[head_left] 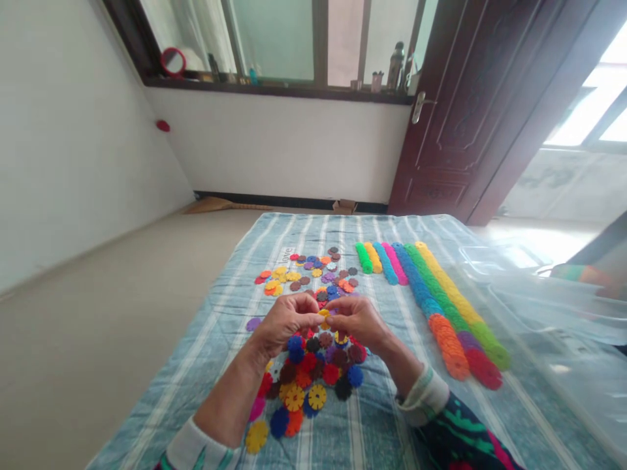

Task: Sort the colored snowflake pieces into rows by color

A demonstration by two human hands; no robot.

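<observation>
My left hand (290, 321) and my right hand (358, 320) meet over the middle of the table. Between their fingertips is a yellow notched plastic disc (324, 317), pinched from both sides. Part of the disc is hidden by my fingers. Below and around my hands lie loose notched discs in many colours, among them a red disc (331, 374), a blue disc (355, 375) and a yellow disc (317, 396). Farther back, more loose discs (317, 272) are scattered.
Rows of overlapping discs lie on the right, including a long yellow row (448, 281) and an orange stretch (448, 346). Clear plastic containers (553, 307) stand at the right edge. A striped cloth (206, 365) covers the table. Behind are a brown door (455, 104) and a broom (215, 205).
</observation>
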